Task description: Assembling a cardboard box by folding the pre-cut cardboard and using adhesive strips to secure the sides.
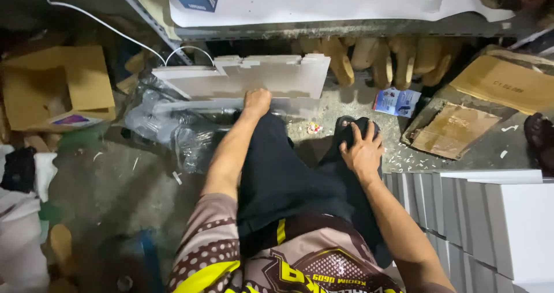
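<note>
— Where are the hands?

— The left hand (257, 102) reaches out at twelve o'clock, fingers curled on the near edge of a stack of flat grey-white notched cardboard sheets (254, 76) lying on the concrete floor (340, 105). Whether it truly grips them, I cannot tell.

— And the other?

— The right hand (362, 150) lies spread, open-fingered, over a black sandal (350, 130) at one o'clock, holding nothing.

— Around them?

— Crumpled clear plastic wrap (167, 126) at ten o'clock; a row of white folded boxes (490, 224) at four o'clock; brown cardboard pieces (453, 128) at two o'clock.
</note>
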